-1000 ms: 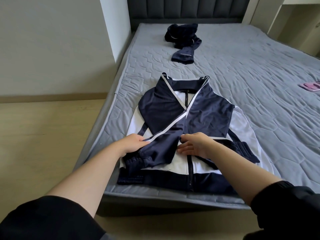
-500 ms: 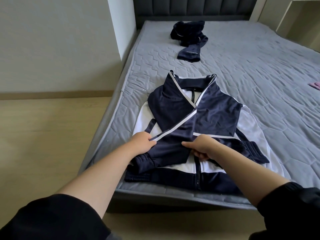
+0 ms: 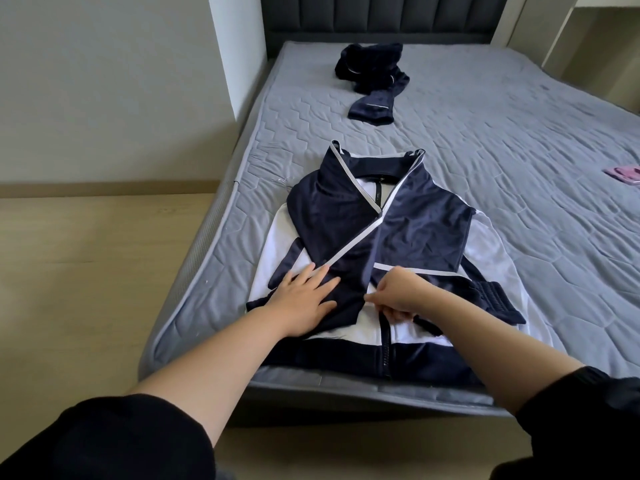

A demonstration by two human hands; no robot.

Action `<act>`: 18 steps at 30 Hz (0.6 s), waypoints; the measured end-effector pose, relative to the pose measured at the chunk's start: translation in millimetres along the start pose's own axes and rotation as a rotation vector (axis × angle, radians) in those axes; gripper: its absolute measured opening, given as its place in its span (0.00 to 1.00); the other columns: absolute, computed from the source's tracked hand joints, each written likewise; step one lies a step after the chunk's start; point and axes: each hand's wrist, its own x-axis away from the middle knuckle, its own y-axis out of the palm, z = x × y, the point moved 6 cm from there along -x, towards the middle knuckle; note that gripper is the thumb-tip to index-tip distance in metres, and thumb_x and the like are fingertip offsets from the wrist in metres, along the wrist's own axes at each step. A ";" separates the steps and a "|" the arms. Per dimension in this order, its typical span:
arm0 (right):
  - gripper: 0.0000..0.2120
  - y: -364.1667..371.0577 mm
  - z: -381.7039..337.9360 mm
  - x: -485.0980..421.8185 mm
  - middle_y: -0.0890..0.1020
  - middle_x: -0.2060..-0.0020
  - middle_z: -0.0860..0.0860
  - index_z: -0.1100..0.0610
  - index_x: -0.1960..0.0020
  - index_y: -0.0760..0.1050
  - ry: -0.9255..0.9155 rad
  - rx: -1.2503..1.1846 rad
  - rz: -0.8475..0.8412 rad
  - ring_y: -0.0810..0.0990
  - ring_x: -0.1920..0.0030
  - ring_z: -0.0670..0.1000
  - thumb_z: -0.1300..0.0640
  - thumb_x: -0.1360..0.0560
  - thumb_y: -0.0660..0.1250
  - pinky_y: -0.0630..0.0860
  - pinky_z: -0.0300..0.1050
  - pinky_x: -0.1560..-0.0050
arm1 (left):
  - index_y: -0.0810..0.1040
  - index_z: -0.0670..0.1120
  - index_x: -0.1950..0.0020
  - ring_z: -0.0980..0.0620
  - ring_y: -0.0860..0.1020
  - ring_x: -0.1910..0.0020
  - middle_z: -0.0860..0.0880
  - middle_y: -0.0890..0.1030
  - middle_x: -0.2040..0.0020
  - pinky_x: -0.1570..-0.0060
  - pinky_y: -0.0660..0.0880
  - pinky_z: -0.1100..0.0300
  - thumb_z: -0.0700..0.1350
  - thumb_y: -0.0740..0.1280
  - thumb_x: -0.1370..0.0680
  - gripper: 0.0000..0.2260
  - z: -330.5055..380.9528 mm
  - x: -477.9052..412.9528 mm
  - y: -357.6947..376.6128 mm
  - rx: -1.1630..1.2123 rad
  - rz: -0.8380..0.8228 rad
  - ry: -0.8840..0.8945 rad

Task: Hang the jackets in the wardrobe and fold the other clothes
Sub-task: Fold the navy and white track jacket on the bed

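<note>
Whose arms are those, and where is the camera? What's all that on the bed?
No machine here. The camera sits on a person's head and looks down, so you see their own two arms. A navy and white zip jacket lies flat on the grey mattress, sleeves crossed over its front. The left hand presses flat on one sleeve. The right hand pinches the jacket's cloth beside the zip. Farther up lies a crumpled navy garment, and a small pink thing sits near the right edge.
</note>
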 end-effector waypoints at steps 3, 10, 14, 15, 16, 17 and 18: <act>0.14 -29.8 -3.2 8.7 0.71 0.69 0.53 0.59 0.66 0.65 -0.160 0.261 0.571 0.70 0.65 0.57 0.57 0.22 0.57 0.62 0.47 0.68 | 0.46 0.55 0.23 0.51 0.37 0.24 0.52 0.41 0.22 0.28 0.38 0.46 0.57 0.48 0.18 0.25 4.7 -3.2 -12.3 -0.012 0.155 -0.014; 0.27 8.3 73.8 -5.6 0.46 0.23 0.49 0.47 0.23 0.46 0.031 0.438 0.245 0.41 0.24 0.51 0.40 0.20 0.44 0.41 0.59 0.27 | 0.43 0.54 0.23 0.50 0.39 0.24 0.51 0.42 0.22 0.26 0.40 0.47 0.58 0.45 0.18 0.25 26.9 -18.0 -4.6 -0.176 0.049 0.145; 0.28 4.8 81.8 -10.8 0.43 0.23 0.49 0.46 0.23 0.44 0.110 0.380 0.295 0.39 0.24 0.52 0.39 0.20 0.44 0.38 0.63 0.29 | 0.46 0.53 0.22 0.50 0.39 0.24 0.51 0.44 0.22 0.28 0.40 0.44 0.60 0.46 0.19 0.26 29.7 -29.3 -6.8 -0.150 0.097 0.097; 0.29 5.7 81.8 -10.8 0.43 0.23 0.49 0.46 0.23 0.43 0.116 0.384 0.298 0.38 0.24 0.52 0.39 0.21 0.43 0.38 0.64 0.29 | 0.46 0.53 0.22 0.50 0.39 0.24 0.50 0.44 0.22 0.28 0.40 0.43 0.60 0.46 0.19 0.27 31.6 -31.7 -6.7 -0.156 0.111 0.092; 0.29 7.4 82.5 -10.9 0.42 0.23 0.49 0.46 0.23 0.43 0.126 0.386 0.295 0.38 0.24 0.52 0.39 0.21 0.43 0.38 0.65 0.30 | 0.44 0.53 0.22 0.49 0.38 0.24 0.50 0.43 0.22 0.28 0.40 0.43 0.60 0.46 0.19 0.27 33.7 -33.3 -4.7 -0.167 0.105 0.090; 0.29 8.8 84.9 -10.6 0.41 0.23 0.49 0.45 0.23 0.42 0.147 0.381 0.293 0.38 0.24 0.52 0.38 0.21 0.43 0.39 0.67 0.30 | 0.43 0.53 0.22 0.49 0.38 0.24 0.50 0.43 0.22 0.28 0.40 0.43 0.60 0.45 0.19 0.27 35.3 -34.9 -1.3 -0.176 0.088 0.090; 0.29 9.5 87.5 -10.4 0.41 0.23 0.49 0.45 0.23 0.41 0.176 0.370 0.295 0.37 0.24 0.52 0.38 0.21 0.43 0.41 0.68 0.31 | 0.42 0.53 0.23 0.49 0.38 0.24 0.50 0.42 0.22 0.28 0.39 0.44 0.60 0.45 0.19 0.27 36.3 -35.9 2.1 -0.181 0.072 0.090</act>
